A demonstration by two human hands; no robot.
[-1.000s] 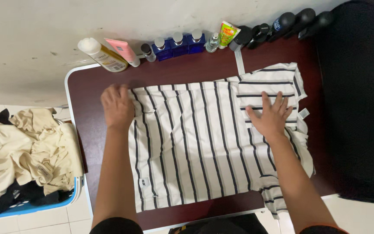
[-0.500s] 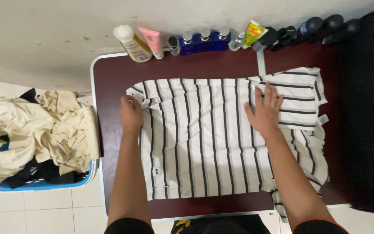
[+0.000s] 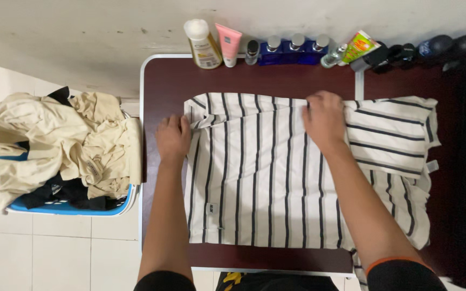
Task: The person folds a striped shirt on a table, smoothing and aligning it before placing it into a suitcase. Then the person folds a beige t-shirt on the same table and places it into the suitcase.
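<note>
Far left: blue basket (image 3: pixel 115 207) on the tiled floor (image 3: pixel 55 253), heaped with beige clothes (image 3: pixel 55 143) and some dark ones, touching the table's left edge. Beige cloth hangs over the basket rim on all visible sides.

Table (image 3: pixel 163 81): dark maroon top, white edge trim, back edge against a white wall (image 3: pixel 82 32). Bare strip of tabletop runs down the left side and along the back between shirt and bottles; thin bare strip at the front.

Left hand (image 3: pixel 173 139) sits at the shirt's left edge, fingers curled together, pinching a fold of fabric near the upper-left corner.

Shirt (image 3: pixel 254 178): white with dark stripes, flat on the table, takes up most of the top. Left and front edges lie inside the table edge. Small tag near the lower-left hem.

Right hand (image 3: pixel 324 118) is at the shirt's back edge, fingers curled down and closed on the cloth. Can't tell exactly how much it grips.

Right of that hand, the shirt is folded over itself, stripes running crosswise; the lower-right part bunches and hangs off the front corner.

Back edge: row of bottles (image 3: pixel 292 49) and tubes against the wall, well apart from both hands. Far right is dark, detail unreadable.
</note>
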